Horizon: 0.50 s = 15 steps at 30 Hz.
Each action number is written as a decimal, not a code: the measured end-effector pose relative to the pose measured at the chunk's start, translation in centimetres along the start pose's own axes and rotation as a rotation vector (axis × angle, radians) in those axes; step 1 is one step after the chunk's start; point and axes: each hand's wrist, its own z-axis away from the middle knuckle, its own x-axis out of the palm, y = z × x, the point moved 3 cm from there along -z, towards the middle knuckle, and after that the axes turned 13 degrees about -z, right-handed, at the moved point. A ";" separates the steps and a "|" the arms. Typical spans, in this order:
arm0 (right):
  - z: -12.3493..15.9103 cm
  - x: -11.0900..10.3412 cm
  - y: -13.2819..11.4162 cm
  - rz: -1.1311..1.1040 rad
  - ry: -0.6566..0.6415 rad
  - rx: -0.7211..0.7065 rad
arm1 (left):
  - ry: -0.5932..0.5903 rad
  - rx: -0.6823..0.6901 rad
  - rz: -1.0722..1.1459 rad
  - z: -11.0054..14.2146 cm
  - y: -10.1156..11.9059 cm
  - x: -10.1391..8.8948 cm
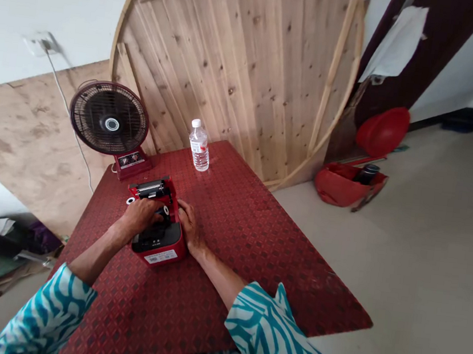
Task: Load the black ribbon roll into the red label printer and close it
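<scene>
A red and black label printer [163,243] stands on the table with its lid [151,189] raised toward the back. My left hand [142,215] reaches down into the open printer, its fingers curled over a dark roll with white ring-shaped ends [166,210], which looks like a ribbon roll. Most of that roll is hidden under the hand. Against the printer's right side, my right hand [189,228] grips the wall, fingers at the upper edge. A white label with print [161,257] is stuck on the printer's near face.
The red patterned table [262,249] carries a clear water bottle [199,148] and a dark red fan [109,121] at the back. Behind leans a large round wooden board [242,63]. On the floor at right lie a red bag [337,183] and a red basin [383,132].
</scene>
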 end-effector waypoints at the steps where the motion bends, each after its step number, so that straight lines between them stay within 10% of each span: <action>1: 0.0 0.0 0.0 -0.002 0.002 -0.004 | -0.009 -0.003 -0.013 -0.2 0.1 0.0; 15: 0.1 -0.2 0.1 0.006 -0.019 0.004 | 0.000 0.160 0.225 0.0 -1.0 0.9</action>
